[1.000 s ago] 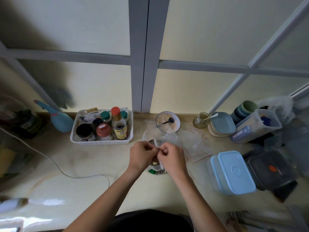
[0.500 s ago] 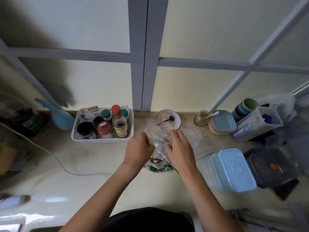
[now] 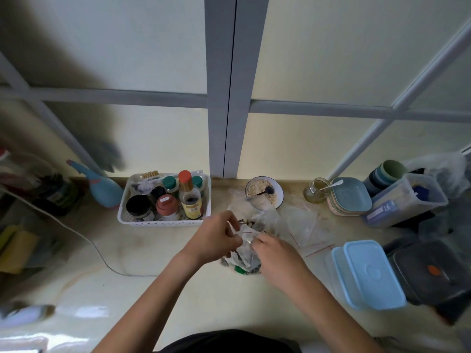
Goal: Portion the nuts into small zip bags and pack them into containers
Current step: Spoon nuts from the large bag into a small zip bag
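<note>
Clear zip bag (image 3: 246,236) pinched between both hands' grip.

One head-worn wide view looks forward and down, close over the counter (image 3: 153,289) (edges seemingly blurred).

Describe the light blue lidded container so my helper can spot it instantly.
Start at the white basket of bottles against the wall, then look far right along the counter. The light blue lidded container sits nearest the counter's front edge, beside a dark grey box; only it has a pale blue lid.
</note>
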{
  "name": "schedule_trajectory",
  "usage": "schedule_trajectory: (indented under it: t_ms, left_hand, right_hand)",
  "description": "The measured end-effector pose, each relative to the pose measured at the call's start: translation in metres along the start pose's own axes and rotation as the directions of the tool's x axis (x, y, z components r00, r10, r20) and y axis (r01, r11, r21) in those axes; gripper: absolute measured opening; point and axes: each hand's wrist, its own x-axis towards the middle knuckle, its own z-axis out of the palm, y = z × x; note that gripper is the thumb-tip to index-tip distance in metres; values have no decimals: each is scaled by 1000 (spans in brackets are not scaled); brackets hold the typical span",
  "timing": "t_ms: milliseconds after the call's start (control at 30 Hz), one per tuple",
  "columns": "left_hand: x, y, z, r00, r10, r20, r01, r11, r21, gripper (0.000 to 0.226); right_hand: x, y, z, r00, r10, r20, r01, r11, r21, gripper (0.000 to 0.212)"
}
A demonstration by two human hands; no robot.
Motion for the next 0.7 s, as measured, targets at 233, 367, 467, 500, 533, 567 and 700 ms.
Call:
schedule_trajectory:
  t_ms: [233,367,467,500,533,567,700]
  left_hand:
    - [12,-7,-6,933,359,9,-357,925,127,30]
    - [9,-13,-5,892,328,311,-359,932,44,98]
    - [21,-21,16,919,339,200,-346,938,-4,101]
    - [25,-25,23,939,319,130,-318,948,-33,94]
    - [30,-30,29,956,284,69,-282,959,-41,88]
    - [34,-37,34,970,243,27,-243,970,-20,83]
    - [43,-57,55,992,123,-5,-121,986,114,74]
  right_hand:
    - [5,9,-19,992,-96,79,77,972,223,67]
    - [4,16,-34,983,-137,124,84,931,355,65]
    - [8,23,-37,982,-159,104,104,908,406,53]
    - [10,26,-34,987,-150,54,108,880,463,50]
    - [12,28,-29,994,-104,-32,105,832,544,48]
    - [15,32,-22,989,-1,-145,92,773,628,44]
    - [32,61,27,761,584,-284,-212,636,742,24]
